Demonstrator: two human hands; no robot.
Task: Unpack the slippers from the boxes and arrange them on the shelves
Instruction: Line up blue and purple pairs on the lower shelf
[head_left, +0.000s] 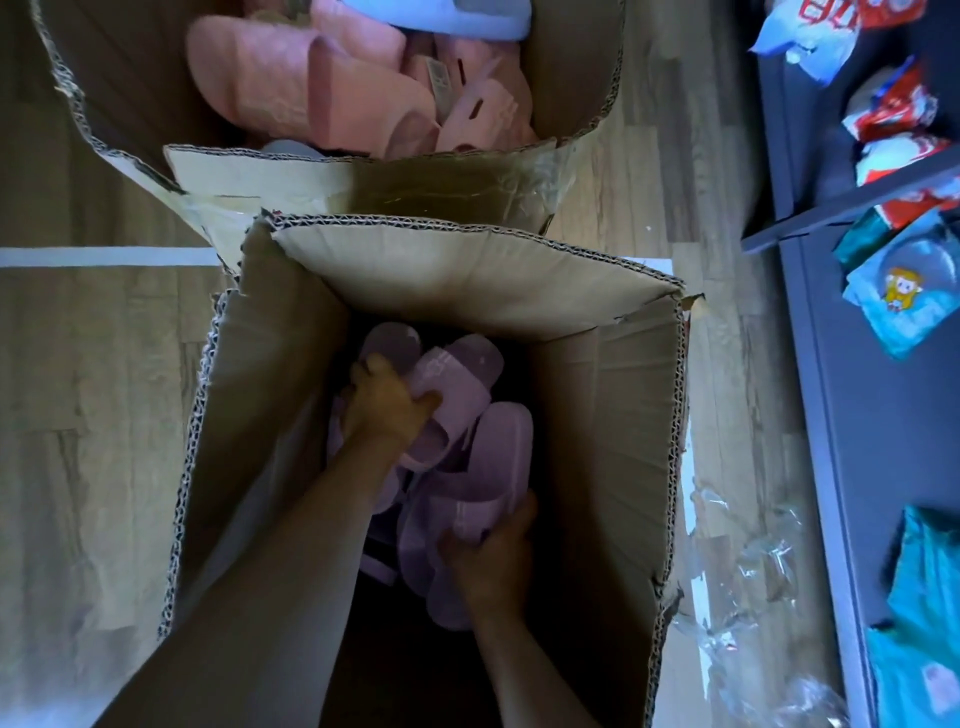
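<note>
Both my arms reach down into an open cardboard box (597, 415) on the floor. Several purple slippers (498, 441) lie piled at its bottom. My left hand (387, 405) grips a purple slipper (457, 374) near the far side of the pile, thumb across its strap. My right hand (493, 556) grips another purple slipper (467, 509) at the near side, fingers curled round its edge. A second open box (363, 176) stands beyond, filled with pink slippers (311, 88) and a pale blue slipper (441, 15) on top.
A dark blue shelf unit (831, 364) runs along the right, stocked with colourful packaged goods (904, 301). Crumpled clear plastic wrap (753, 597) lies on the wooden floor between the near box and the shelf. Wooden floor lies to the left.
</note>
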